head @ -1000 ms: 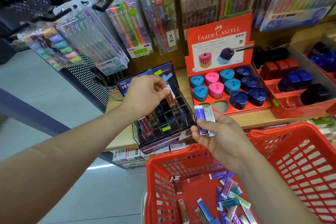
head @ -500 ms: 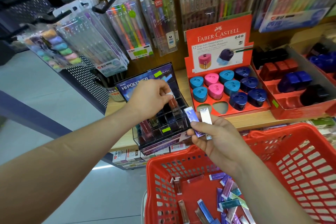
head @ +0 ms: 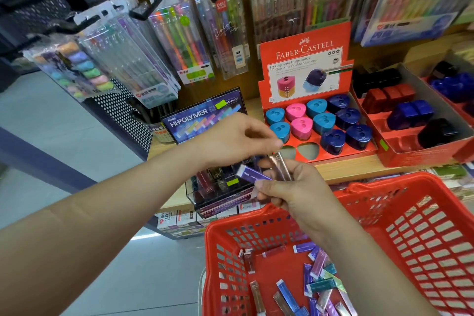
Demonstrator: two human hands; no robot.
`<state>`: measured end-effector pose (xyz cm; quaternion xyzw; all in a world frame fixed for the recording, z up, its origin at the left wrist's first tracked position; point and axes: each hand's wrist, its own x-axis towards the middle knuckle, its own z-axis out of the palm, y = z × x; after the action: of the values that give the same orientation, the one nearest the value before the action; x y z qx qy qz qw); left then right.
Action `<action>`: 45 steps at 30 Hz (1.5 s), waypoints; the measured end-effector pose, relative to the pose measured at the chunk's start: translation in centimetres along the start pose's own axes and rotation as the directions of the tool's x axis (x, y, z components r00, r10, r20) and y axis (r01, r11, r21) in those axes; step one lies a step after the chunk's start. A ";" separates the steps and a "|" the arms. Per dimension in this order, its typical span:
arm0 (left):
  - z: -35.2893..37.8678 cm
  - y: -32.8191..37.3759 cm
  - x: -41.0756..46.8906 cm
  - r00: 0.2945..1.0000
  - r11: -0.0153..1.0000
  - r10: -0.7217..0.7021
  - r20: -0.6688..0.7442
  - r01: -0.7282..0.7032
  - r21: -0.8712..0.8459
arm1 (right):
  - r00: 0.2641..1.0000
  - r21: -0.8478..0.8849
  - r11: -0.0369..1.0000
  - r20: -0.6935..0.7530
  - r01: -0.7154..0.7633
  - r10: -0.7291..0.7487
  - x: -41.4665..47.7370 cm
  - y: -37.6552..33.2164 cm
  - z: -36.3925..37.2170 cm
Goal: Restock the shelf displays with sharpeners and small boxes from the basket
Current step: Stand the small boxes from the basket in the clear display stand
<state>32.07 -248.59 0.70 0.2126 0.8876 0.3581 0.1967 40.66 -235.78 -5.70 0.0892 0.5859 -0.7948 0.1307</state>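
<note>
Restocking, mid-transfer: right hand (head: 291, 194) grips purple box (head: 252, 173) and pink box (head: 282, 168); left hand (head: 237, 140) pinches the pink box. Next, likely: slot into display case (head: 220, 196).

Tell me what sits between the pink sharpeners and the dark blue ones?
Two light blue sharpeners sit there, in the red Faber-Castell display, as the head view shows.

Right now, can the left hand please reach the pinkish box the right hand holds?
Probably yes: the left hand is poised at the pinkish box, whose top end juts above the right hand.
</note>
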 end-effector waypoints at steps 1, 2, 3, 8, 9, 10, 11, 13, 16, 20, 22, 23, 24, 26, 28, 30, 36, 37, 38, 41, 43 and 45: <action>0.2 0.5 -0.2 0.997 0.999 0.015 0.073 -0.017 0.029 | 1.000 -0.039 0.999 0.011 0.020 -0.019 -0.1 -0.1 0.1; 0.4 0.8 -0.3 0.995 0.996 0.029 0.097 -0.037 0.076 | 0.999 -0.054 0.998 0.019 0.030 -0.029 -0.2 -0.2 0.3; 0.4 0.9 -0.4 0.996 0.993 0.035 0.082 -0.043 0.106 | 0.999 -0.049 0.998 0.023 0.032 -0.031 -0.2 -0.2 0.3; -1.1 0.0 -0.6 0.987 0.963 -0.098 -0.128 0.061 -0.262 | 0.999 0.145 0.989 0.030 -0.041 0.037 -0.2 -0.3 -0.4; -1.3 -0.3 -0.6 0.975 0.912 -0.168 -0.144 0.098 -0.397 | 0.998 0.222 0.973 0.026 -0.069 0.065 -0.1 -0.3 -0.7; -1.4 -0.5 -0.8 0.962 0.855 -0.232 -0.143 0.131 -0.502 | 0.996 0.314 0.945 0.026 -0.093 0.089 -0.1 -0.3 -0.9; -1.2 -0.6 -0.9 0.952 0.807 -0.277 -0.127 0.159 -0.569 | 0.994 0.412 0.905 0.028 -0.106 0.104 0.0 -0.4 -1.1; -0.3 -0.7 -1.2 0.945 0.744 -0.316 -0.087 0.190 -0.640 | 0.994 0.574 0.811 0.044 -0.110 0.104 0.2 -0.6 -1.3; 1.3 -0.6 -1.4 0.949 0.714 -0.311 -0.051 0.198 -0.671 | 0.997 0.662 0.746 0.024 -0.070 0.072 0.2 -1.3 -1.3; 2.5 -0.5 -1.4 0.959 0.701 -0.282 0.002 0.207 -0.682 | 0.985 0.422 0.904 -0.173 0.066 0.008 0.1 -1.5 -1.0; 3.0 -0.5 -1.6 0.966 0.716 -0.256 0.040 0.217 -0.663 | 0.970 0.254 0.961 -0.238 0.105 -0.043 0.0 -1.4 -0.8; 3.0 -0.5 -1.6 0.968 0.748 -0.248 0.035 0.214 -0.629 | 0.964 0.190 0.974 -0.255 0.121 -0.069 -0.1 -1.4 -0.8; 2.8 -0.5 -1.6 0.971 0.794 -0.239 0.011 0.202 -0.574 | 0.959 0.128 0.982 -0.264 0.138 -0.100 -0.2 -1.4 -0.9; 2.0 -0.5 -1.5 0.977 0.873 -0.204 -0.054 0.157 -0.462 | 0.948 -0.080 0.980 -0.252 0.181 -0.196 -0.1 -1.4 -1.1; 0.9 -0.2 -1.3 0.989 0.923 -0.130 -0.071 0.094 -0.374 | 0.936 -0.318 0.923 -0.200 0.218 -0.290 0.0 -1.6 -1.2; 0.1 0.6 -1.4 0.998 0.971 -0.058 -0.041 0.046 -0.233 | 0.929 -0.476 0.849 -0.155 0.229 -0.337 0.1 -1.8 -1.0; -2.6 0.3 -0.7 0.955 0.994 -0.089 -0.284 0.066 -0.090 | 0.928 -0.291 0.945 -0.288 0.151 -0.236 0.6 -1.4 -1.6; -3.0 -0.3 -0.4 0.933 0.994 -0.096 -0.346 0.075 -0.073 | 0.929 -0.203 0.969 -0.314 0.138 -0.198 0.6 -1.4 -2.0; -3.1 -1.0 -0.3 0.915 0.996 -0.094 -0.393 0.085 -0.039 | 0.933 -0.108 0.985 -0.321 0.136 -0.164 0.6 -1.3 -2.4; -2.5 -2.8 -0.2 0.890 0.991 -0.078 -0.450 0.120 0.066 | 0.947 0.054 0.990 -0.302 0.128 -0.106 0.4 -1.2 -3.2; -1.8 -3.5 -0.1 0.890 0.981 -0.062 -0.452 0.137 0.135 | 0.948 0.079 0.989 -0.303 0.123 -0.093 0.3 -1.0 -3.2; -1.3 -3.9 -0.1 0.890 0.972 -0.042 -0.454 0.141 0.188 | 0.952 0.095 0.988 -0.293 0.122 -0.090 0.3 -0.9 -3.0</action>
<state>30.58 -251.92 -1.19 0.1026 0.9516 0.2889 -0.0198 40.09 -232.74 -5.88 0.1794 0.5571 -0.8108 -0.0039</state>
